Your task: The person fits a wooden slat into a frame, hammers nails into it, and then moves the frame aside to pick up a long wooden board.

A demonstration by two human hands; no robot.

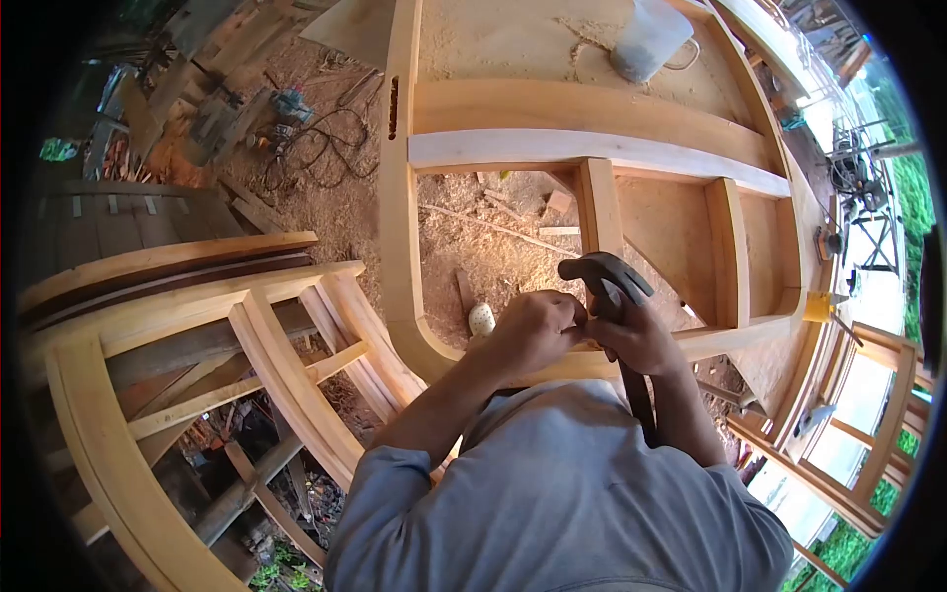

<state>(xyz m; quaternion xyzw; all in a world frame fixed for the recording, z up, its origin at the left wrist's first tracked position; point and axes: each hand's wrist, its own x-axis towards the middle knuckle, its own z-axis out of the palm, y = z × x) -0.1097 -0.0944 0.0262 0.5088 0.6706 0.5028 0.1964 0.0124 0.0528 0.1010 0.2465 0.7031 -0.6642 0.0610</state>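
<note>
A dark claw hammer is gripped in my right hand, head up and its handle running down along my forearm. My left hand is closed beside it, the fingertips of both hands meeting. Whatever is between those fingers is too small or hidden to make out. Both hands are above the near rail of a large wooden frame, which has a rounded corner at lower left. A pale crossbar and short uprights divide the frame.
A whitish plastic container with a handle sits on the frame's far panel. At left stand more slatted wooden frames. Sawdust and offcuts cover the ground, where a power tool trails a cord. A yellow object rests at right.
</note>
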